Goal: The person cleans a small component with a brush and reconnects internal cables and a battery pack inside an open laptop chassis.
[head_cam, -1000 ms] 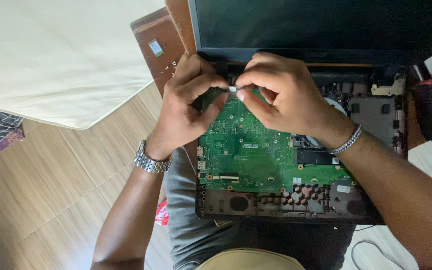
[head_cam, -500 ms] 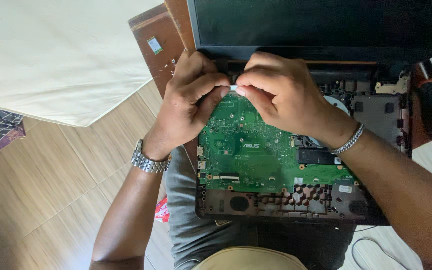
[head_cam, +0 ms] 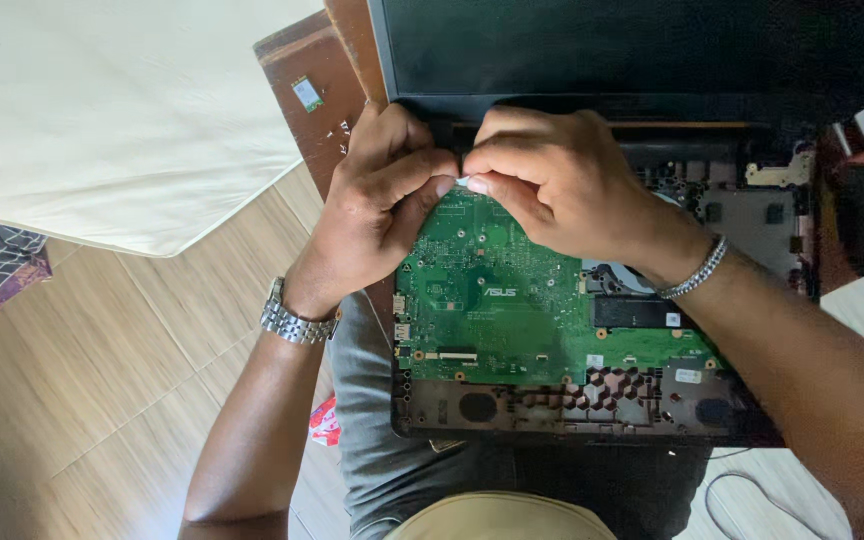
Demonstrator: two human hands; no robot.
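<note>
Both hands meet at the far edge of the green motherboard (head_cam: 512, 300), which sits in the opened laptop base (head_cam: 752, 400) (resting on the person's lap). The left hand (head_cam: 377, 210) and right hand (head_cam: 552, 180) pinch a small white ribbon-cable tab (head_cam: 462, 182) between their fingertips, just below the dark screen (head_cam: 602, 45).

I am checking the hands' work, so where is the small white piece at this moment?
In the head view, the small white piece is pinched between the left hand and right hand, just above the top edge of the green circuit board.

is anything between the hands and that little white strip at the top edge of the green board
Nothing visible does. The left hand and right hand both already pinch the small white strip at the green board's top edge, fingertips directly on it.
</note>
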